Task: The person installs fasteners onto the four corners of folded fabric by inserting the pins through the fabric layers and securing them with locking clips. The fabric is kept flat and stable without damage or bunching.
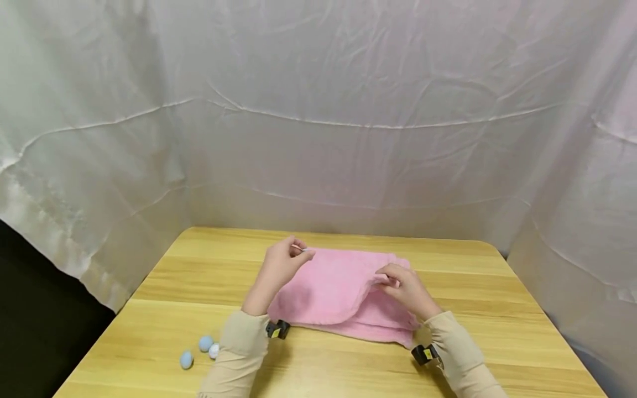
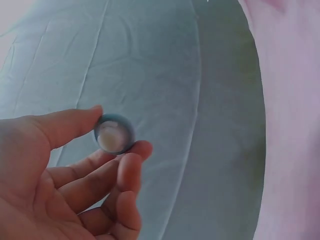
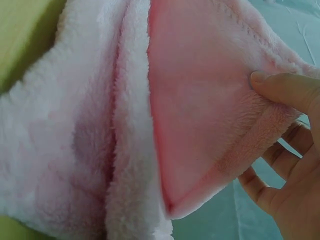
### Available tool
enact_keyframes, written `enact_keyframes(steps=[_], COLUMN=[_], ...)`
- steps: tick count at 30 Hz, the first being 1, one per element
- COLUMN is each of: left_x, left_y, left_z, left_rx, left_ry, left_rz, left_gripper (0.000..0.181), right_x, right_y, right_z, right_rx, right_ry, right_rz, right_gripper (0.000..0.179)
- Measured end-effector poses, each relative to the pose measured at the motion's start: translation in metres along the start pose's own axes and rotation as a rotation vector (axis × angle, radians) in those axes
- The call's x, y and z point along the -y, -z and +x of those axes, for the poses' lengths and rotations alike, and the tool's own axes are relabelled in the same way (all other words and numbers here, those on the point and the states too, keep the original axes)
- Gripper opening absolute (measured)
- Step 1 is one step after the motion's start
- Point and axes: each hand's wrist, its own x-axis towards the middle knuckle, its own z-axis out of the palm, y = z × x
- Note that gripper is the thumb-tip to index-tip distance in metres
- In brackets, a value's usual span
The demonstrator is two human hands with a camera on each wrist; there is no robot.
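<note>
A folded pink plush cloth (image 1: 328, 282) lies on the table. My right hand (image 1: 405, 288) pinches the cloth's upper layer near its right side and lifts that edge; in the right wrist view the raised pink flap (image 3: 200, 115) shows its smoother inner face, with the thumb pressed on it. My left hand (image 1: 285, 264) is held above the cloth's far left part. Between its thumb and fingertips is a small round object (image 2: 115, 134) with a blue-grey rim and a pale middle; its exact kind cannot be told.
On the table's left front, beside the left sleeve, are two small light blue balls (image 1: 186, 359) and a whitish ball (image 1: 214, 350), partly behind the sleeve. The wood-patterned table (image 1: 478, 298) has hanging pale curtains (image 1: 348, 166) behind it and at both sides.
</note>
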Motion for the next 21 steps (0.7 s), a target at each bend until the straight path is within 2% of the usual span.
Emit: enact_keyframes(steps=[8,15,21], left_x=[-0.007,-0.001,0.003], left_y=[-0.037,-0.078,-0.107], left_z=[0.013,0.025,0.027], left_rx=[-0.036,-0.057,0.023], left_ry=[0.009,0.122,0.221], left_rz=[-0.207,-0.429,-0.631], left_gripper=[0.025,0.028,0.027], right_x=[-0.002,0.0,-0.002], right_y=[-0.005,-0.008,-0.008], right_z=[0.0,0.001,0.001], right_rx=[-0.012,-0.011,0.002], right_ry=[0.075,0.083,0.114], right_rz=[0.005,0.021,0.015], right_gripper=[0.03,0.031,0.032])
